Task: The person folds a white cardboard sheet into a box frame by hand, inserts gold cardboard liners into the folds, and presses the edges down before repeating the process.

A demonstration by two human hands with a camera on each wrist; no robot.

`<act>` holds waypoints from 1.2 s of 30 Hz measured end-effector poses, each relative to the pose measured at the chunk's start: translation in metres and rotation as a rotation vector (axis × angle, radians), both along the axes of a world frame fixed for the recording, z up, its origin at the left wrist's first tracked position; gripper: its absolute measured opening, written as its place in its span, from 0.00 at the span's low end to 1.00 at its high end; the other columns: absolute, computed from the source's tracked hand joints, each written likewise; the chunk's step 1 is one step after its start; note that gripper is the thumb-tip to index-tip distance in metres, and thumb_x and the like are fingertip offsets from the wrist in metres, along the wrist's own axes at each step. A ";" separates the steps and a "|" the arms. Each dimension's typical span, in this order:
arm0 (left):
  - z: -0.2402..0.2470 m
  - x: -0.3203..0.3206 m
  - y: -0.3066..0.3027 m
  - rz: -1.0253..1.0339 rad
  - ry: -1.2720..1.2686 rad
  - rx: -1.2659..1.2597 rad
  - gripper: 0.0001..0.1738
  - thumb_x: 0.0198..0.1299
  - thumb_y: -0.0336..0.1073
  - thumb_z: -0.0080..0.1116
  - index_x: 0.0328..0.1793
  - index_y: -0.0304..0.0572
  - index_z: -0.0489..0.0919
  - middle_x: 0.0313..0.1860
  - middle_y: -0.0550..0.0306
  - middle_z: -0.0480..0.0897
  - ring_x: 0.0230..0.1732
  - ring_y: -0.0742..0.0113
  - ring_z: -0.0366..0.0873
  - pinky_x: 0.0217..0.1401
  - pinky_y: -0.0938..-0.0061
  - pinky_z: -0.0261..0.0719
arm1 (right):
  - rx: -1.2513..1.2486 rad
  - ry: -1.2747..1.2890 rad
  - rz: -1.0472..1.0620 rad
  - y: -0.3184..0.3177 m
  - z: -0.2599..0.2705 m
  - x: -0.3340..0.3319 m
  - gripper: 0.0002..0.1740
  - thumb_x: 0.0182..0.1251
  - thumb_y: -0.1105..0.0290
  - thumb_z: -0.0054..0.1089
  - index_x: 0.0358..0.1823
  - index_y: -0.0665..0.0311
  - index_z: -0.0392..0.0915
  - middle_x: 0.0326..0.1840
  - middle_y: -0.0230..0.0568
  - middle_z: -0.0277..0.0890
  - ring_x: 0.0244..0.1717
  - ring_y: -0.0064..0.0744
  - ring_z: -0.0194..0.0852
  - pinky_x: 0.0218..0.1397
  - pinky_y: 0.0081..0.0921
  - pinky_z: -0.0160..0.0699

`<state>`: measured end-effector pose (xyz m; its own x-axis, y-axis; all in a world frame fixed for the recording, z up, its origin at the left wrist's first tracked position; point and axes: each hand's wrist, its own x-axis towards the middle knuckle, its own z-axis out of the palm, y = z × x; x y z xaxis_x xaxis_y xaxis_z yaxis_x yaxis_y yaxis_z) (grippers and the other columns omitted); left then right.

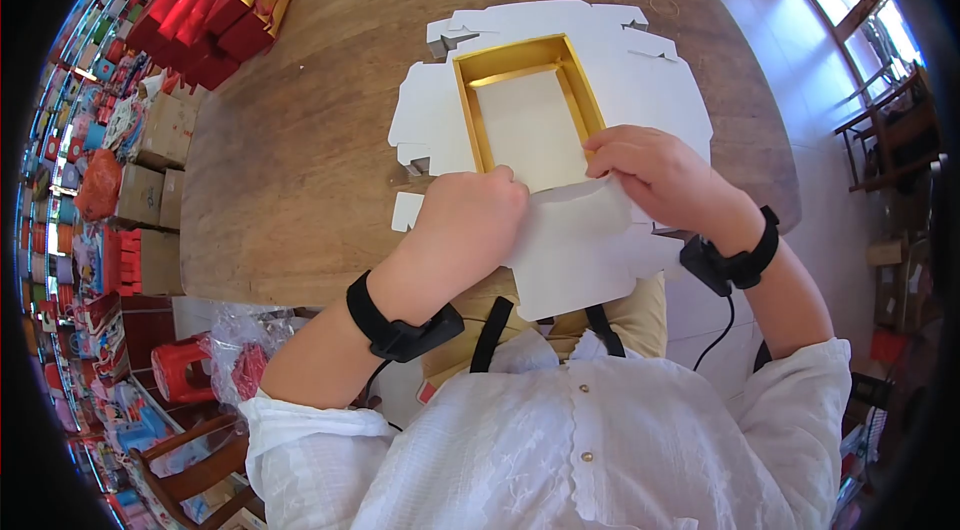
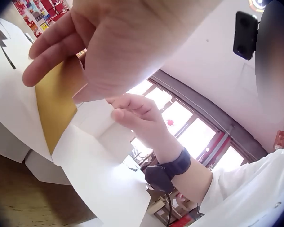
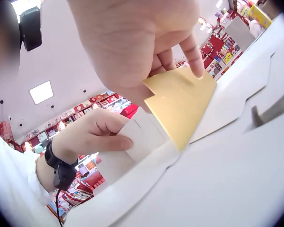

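Observation:
A gold-sided cardboard box (image 1: 515,55) with a white floor lies among flat white cardboard in the head view. Its far and side walls stand up, while a white panel with flaps (image 1: 575,270) spreads from the near end toward the person. At the near left corner my left hand (image 1: 465,220) pinches the cardboard, fingers over the gold outer wall (image 2: 57,101) in the left wrist view. My right hand (image 1: 665,170) grips the near right corner, its fingers lying over the gold side (image 3: 184,106) in the right wrist view. Both thumbs are partly hidden.
Flat white cut-out sheets (image 1: 650,95) lie beneath and around the box on the wooden table (image 1: 290,180). Red and gold boxes (image 1: 235,15) stand at the table's far left. Crowded shelves and cartons (image 1: 165,130) line the left side; a wooden chair (image 1: 895,125) is at right.

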<state>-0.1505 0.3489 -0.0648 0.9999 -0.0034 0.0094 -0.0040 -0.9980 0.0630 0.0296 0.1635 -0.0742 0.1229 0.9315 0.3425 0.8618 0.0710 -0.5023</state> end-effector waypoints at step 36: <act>0.009 0.002 -0.001 0.027 0.006 0.004 0.09 0.61 0.35 0.61 0.31 0.38 0.81 0.29 0.53 0.79 0.28 0.49 0.82 0.33 0.59 0.82 | -0.043 -0.298 0.097 -0.010 0.007 0.003 0.28 0.45 0.68 0.78 0.51 0.55 0.78 0.53 0.33 0.78 0.61 0.36 0.74 0.64 0.37 0.72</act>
